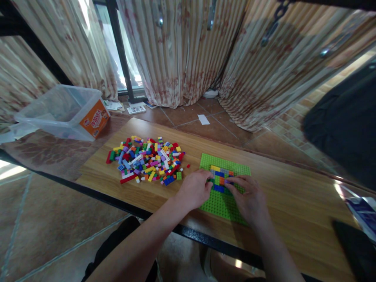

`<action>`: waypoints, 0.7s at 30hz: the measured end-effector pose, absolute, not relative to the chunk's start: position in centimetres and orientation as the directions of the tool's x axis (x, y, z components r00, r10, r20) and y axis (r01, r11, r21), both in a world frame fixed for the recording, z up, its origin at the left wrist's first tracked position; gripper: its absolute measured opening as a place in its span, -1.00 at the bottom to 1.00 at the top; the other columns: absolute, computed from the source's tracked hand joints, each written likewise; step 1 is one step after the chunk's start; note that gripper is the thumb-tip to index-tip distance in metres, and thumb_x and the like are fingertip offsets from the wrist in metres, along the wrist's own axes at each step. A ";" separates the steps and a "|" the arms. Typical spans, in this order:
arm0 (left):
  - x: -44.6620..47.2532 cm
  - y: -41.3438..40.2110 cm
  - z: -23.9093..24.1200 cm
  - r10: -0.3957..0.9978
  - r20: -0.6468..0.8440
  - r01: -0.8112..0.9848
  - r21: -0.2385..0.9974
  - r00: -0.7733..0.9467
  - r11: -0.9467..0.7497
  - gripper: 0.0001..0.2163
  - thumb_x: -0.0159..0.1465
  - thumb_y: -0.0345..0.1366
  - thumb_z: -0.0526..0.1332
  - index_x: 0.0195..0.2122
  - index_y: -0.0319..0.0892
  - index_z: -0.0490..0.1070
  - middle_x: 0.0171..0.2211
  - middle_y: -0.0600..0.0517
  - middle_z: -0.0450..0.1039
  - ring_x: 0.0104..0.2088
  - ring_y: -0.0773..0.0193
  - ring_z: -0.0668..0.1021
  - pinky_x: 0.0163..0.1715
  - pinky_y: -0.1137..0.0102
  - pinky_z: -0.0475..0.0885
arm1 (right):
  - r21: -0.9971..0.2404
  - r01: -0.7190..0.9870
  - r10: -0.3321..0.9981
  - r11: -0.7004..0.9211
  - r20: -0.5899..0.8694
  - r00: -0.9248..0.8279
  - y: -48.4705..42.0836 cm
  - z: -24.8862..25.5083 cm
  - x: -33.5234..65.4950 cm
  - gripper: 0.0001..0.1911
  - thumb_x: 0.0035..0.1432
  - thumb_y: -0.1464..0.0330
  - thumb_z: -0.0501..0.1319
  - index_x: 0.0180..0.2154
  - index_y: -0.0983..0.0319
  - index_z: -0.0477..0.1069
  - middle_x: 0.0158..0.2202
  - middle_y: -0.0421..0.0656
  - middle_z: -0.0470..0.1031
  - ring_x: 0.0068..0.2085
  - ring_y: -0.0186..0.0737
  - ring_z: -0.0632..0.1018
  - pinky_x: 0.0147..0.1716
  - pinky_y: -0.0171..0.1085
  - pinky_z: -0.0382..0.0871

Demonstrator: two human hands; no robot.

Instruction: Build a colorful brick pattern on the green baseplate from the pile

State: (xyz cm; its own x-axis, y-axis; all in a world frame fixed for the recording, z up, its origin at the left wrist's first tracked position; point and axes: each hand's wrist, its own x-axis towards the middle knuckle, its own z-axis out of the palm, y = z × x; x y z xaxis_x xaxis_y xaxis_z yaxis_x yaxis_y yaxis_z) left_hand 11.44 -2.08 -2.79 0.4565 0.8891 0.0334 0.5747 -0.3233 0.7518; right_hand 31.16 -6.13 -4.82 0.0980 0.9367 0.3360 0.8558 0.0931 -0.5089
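Note:
A bright green studded baseplate [223, 206] lies on the wooden table. On it stands a block of toy bricks [219, 179] in yellow, blue, grey, orange and green. My left hand [196, 188] is closed at the left side of these bricks, its fingertips pinched together. A dark green bit shows at those fingertips, but whether it is held I cannot tell. From the right, my right hand [249, 196] reaches over the plate, thumb and fingers closed on a small purple brick [228, 181] at the right edge of the block.
Left of the plate spreads a pile of loose bricks [152, 158] in many colours. A clear plastic bin [58, 111] with an orange label stands beyond the table's left end. Striped curtains [182, 51] hang behind. A dark object [352, 246] sits at the right end.

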 end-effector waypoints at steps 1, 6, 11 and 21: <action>11.4 -2.1 -2.8 0.888 0.035 0.572 0.752 0.459 -0.326 -0.80 0.27 -0.43 0.17 -0.11 -0.21 0.51 -0.14 -0.09 0.57 -0.12 0.14 0.58 -0.02 0.23 0.48 | -0.524 0.848 0.937 0.081 0.330 0.114 -6.1 -4.9 31.2 -0.70 0.22 0.09 0.18 -0.30 0.11 0.59 -0.22 -0.08 0.51 -0.15 -0.06 0.51 -0.13 -0.06 0.38; 11.4 -2.1 -2.9 0.885 0.044 0.567 0.752 0.464 -0.335 -0.80 0.27 -0.44 0.17 -0.11 -0.23 0.51 -0.13 -0.10 0.56 -0.12 0.13 0.58 -0.02 0.22 0.48 | -0.561 0.827 0.953 0.049 0.274 0.129 -6.1 -5.2 31.4 -0.72 0.18 0.09 0.22 -0.30 0.09 0.60 -0.20 -0.10 0.49 -0.15 -0.07 0.51 -0.13 -0.07 0.38; 11.4 -2.1 -3.0 0.880 0.049 0.575 0.740 0.473 -0.350 -0.80 0.27 -0.44 0.18 -0.11 -0.23 0.51 -0.14 -0.09 0.56 -0.11 0.13 0.58 -0.02 0.22 0.48 | -0.571 0.821 0.956 0.031 0.256 0.142 -5.9 -5.1 31.5 -0.73 0.15 0.10 0.24 -0.31 0.10 0.61 -0.20 -0.11 0.49 -0.14 -0.08 0.51 -0.10 -0.08 0.37; 11.5 -2.1 -3.2 0.881 0.054 0.588 0.725 0.469 -0.358 -0.79 0.28 -0.43 0.16 -0.10 -0.24 0.51 -0.14 -0.10 0.55 -0.12 0.12 0.58 -0.02 0.21 0.49 | -0.634 0.773 0.957 0.012 0.232 0.175 -5.7 -5.2 31.6 -0.72 0.09 0.09 0.27 -0.31 0.12 0.62 -0.18 -0.10 0.51 -0.14 -0.08 0.52 -0.11 -0.09 0.37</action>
